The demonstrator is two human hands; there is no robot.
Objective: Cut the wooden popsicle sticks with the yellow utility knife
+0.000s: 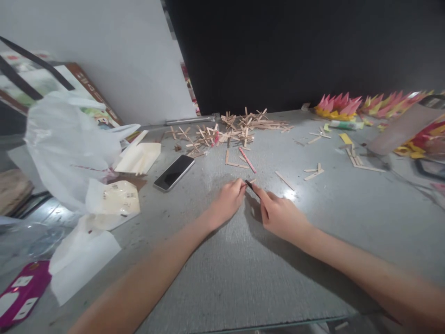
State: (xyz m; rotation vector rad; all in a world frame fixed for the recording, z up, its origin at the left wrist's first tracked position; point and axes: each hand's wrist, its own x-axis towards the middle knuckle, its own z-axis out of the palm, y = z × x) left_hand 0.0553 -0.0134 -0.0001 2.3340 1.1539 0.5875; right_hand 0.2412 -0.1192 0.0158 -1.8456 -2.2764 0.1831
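Note:
Near the middle of the table (215,273), my left hand (227,200) is closed in a pinch on a small wooden stick (253,181), most of which the fingers hide. My right hand (283,215) grips a thin dark blade-like tool (252,189), its index finger stretched along it. The tool's tip meets the stick close to my left fingertips. Just beyond the hands lie a pink striped straw-like stick (247,160) and flat wooden sticks joined at an angle (237,165). A single stick (285,181) rests past my right hand.
A pile of wooden sticks (239,130) spreads at the back. To the left are a phone (174,172), a white plastic bag (73,144), papers (85,266) and a magenta case (26,292). Pink and yellow folded-paper flowers (339,106) and a glue stick (345,125) stand back right.

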